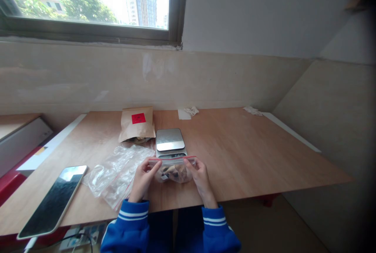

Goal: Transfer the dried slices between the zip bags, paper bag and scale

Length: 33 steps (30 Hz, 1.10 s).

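Both hands pinch the top edge of a clear zip-top bag (pixel 173 170), one near each end of its red-lined seal, with the thumbs on the side facing the person and the fingers curled behind. The left hand (pixel 143 179) and the right hand (pixel 201 180) hold the film taut and level, in front of a digital scale (pixel 170 139) with a brushed steel platter. From this angle, I can't tell whether the bag touches the plywood table (pixel 243 155) or the scale, or whether the seal is fully closed. Its lower part sags with angular pale and dark pieces, too small to identify. Thin, slick plastic gives little grip, so a slipping pinch could drop the bag, and any gap in the seal could let pieces spill. Its nearness to the scale also means a careless swing could nudge the scale out of place. To the left, a crumpled clear plastic bag (pixel 117 174) lies in loose, glossy folds, easy to snag with a blue sleeve (pixel 129 225). Behind it, a creased kraft paper bag (pixel 137 124) with a red label (pixel 138 118) slumps beside the scale. A smartphone (pixel 51 202) lies near the table's front edge, where a stray elbow could knock it.
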Tool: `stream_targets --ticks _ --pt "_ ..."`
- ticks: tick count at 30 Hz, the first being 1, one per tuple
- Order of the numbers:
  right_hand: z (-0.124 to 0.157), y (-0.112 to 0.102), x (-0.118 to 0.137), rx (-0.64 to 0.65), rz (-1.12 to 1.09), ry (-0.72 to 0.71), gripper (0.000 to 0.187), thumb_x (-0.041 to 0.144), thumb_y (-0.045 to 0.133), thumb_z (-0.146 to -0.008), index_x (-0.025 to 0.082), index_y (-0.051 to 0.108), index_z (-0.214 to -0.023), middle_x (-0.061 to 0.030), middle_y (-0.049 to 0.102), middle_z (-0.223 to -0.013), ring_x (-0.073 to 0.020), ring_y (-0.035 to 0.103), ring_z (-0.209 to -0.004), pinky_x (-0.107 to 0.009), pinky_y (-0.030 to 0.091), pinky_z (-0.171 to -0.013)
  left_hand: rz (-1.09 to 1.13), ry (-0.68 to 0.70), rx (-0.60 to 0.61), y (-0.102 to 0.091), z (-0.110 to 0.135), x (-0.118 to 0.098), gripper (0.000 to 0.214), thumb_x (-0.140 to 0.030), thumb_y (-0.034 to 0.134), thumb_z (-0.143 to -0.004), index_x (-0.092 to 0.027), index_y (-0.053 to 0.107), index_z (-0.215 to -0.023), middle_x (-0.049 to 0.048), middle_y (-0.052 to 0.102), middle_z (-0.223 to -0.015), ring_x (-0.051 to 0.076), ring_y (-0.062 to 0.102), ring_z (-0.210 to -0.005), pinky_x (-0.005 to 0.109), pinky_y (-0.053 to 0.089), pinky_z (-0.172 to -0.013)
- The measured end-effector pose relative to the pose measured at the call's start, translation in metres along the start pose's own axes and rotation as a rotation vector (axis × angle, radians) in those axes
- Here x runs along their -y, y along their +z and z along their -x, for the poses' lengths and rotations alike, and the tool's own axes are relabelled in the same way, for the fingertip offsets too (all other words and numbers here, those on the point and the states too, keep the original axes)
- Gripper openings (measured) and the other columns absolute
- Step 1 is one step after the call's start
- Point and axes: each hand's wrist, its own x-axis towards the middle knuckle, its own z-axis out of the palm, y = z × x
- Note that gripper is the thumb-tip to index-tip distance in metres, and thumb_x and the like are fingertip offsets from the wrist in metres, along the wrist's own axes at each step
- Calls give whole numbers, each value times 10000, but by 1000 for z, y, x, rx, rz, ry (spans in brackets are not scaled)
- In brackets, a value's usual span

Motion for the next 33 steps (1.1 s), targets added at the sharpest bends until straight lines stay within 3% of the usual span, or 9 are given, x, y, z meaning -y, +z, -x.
stream_targets --ticks 7,15,21,27,33 --pt "-4 -2 -4 -115 136 -117 256 420 692 -718 173 727 -776 -35 584 -836 -163 597 -792 -279 486 -716 -56 -23 -55 2 -1 0 274 -389 676 -729 -157 677 -875 48 710 -838 206 649 -808 291 504 -700" --pt "1 -1 -3 16 -73 31 255 396 655 -764 175 639 -891 -51 684 -833 -195 651 -792 -335 515 -766 99 -6 49 3 1 -2 201 -347 640 -777 -171 624 -873 23 681 -878 184 630 -866 301 481 -808" --pt "4 -1 4 112 -86 30 317 394 634 -783 201 613 -1034 -63 677 -1029 -208 639 -967 -347 493 -884 76 -63 31 7 2 -5 255 -360 684 -731 -161 656 -889 38 680 -873 199 632 -866 303 485 -798" --pt "2 1 -1 56 25 7 268 393 682 -738 177 657 -894 -52 701 -871 -195 664 -846 -301 522 -786 89 -80 26 9 2 -2 255 -358 688 -730 -152 678 -881 60 695 -937 219 629 -937 333 469 -876" --pt "1 3 -1 44 32 -13 229 380 680 -745 175 661 -844 -31 690 -799 -178 662 -787 -282 517 -748 47 -39 47 7 2 -3 220 -332 700 -723 -154 682 -850 37 695 -864 193 633 -866 292 480 -816"
